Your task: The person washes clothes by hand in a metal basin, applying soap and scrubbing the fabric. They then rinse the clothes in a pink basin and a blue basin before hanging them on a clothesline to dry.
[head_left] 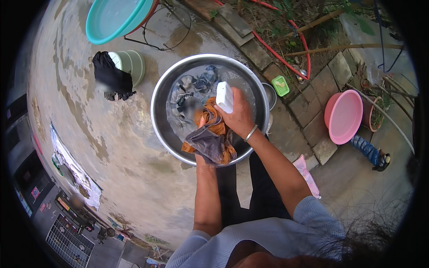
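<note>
A wide metal basin (161, 129) of cloudy water stands in front of me, with wet dark and grey clothes (184, 100) soaking inside. My right hand (239, 114), a silver bangle on its wrist, grips a white oblong block (225, 97) that looks like a scrub brush; its underside is hidden. It rests against an orange-and-grey wet garment (213, 140) bunched up over the basin's near side. Beneath and within that garment is my left hand (202, 121), mostly covered by the folds, with only fingertips showing as it holds the cloth.
Right of the basin sit a small metal bowl (270, 94) and a green soap dish (280, 85). A pink tub (344, 117) stands farther right. At the upper left are a turquoise tub (114, 20) on a stand and a pale green bucket (132, 67) draped with black cloth (109, 78).
</note>
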Demonstrator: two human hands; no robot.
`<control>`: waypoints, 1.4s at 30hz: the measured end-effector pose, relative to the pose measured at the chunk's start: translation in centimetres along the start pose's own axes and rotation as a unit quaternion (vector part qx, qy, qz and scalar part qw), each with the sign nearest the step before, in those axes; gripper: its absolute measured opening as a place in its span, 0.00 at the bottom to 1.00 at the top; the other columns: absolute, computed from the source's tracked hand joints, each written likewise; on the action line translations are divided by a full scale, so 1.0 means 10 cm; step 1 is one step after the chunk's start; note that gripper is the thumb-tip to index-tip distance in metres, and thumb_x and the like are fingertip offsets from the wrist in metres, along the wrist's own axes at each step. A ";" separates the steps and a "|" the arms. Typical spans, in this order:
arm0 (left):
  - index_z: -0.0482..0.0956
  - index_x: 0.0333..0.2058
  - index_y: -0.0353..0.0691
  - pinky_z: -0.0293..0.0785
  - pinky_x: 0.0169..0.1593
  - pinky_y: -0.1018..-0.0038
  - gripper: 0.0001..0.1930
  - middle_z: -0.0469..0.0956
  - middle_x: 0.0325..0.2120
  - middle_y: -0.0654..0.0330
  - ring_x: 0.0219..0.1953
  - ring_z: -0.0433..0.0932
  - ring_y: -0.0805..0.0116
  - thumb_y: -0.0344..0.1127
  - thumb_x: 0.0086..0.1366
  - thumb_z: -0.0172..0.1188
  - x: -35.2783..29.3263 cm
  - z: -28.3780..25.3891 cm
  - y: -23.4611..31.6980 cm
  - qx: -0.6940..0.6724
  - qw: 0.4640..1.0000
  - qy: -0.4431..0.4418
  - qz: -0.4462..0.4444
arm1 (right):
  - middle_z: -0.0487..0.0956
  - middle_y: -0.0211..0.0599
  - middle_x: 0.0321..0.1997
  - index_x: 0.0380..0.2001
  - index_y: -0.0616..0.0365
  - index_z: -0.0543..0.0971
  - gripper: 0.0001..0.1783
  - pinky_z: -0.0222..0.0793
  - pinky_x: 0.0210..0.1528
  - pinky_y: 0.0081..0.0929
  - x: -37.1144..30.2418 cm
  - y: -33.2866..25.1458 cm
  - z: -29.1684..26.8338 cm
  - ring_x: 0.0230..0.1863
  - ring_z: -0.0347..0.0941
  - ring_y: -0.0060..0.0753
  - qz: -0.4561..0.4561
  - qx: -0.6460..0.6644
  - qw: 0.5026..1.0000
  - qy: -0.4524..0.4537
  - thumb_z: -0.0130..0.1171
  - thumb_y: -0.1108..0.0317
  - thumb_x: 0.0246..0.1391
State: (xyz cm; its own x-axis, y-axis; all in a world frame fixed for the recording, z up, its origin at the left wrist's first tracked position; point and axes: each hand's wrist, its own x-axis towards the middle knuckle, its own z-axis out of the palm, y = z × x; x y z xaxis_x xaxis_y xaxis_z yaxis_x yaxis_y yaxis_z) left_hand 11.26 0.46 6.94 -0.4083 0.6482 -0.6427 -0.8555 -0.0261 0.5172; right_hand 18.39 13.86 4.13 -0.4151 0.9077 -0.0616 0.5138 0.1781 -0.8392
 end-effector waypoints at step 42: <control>0.68 0.53 0.36 0.71 0.51 0.74 0.17 0.73 0.46 0.58 0.48 0.73 0.70 0.38 0.69 0.48 0.15 -0.22 -0.15 0.063 0.982 0.170 0.062 | 0.70 0.49 0.45 0.50 0.64 0.64 0.32 0.59 0.51 0.42 -0.16 -0.73 0.16 0.47 0.66 0.56 -0.183 -0.053 0.981 -0.030 0.65 0.65 0.44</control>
State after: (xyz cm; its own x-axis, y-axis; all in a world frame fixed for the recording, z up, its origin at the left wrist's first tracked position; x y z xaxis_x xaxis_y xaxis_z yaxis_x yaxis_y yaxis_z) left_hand 11.21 -0.16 3.97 -0.6081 0.3547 -0.7102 -0.7548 0.0189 0.6557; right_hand 14.12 10.45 9.49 -0.6284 0.7522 0.1983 0.3967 0.5291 -0.7502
